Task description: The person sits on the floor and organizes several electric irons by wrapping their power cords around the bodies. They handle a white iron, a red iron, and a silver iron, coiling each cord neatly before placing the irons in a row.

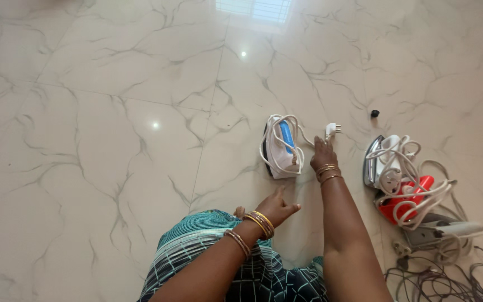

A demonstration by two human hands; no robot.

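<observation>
Plug (pixel 331 130) right of iron (pixel 282 147) — apart

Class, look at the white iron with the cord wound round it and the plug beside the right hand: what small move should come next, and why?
Probably the right hand should pick up the plug and tuck it into the cord wound round the white iron. The plug lies loose on the floor just beyond the fingertips, and the left hand hovers free.

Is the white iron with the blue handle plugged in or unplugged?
Unplugged: its plug lies loose on the floor, beside the iron.
</observation>
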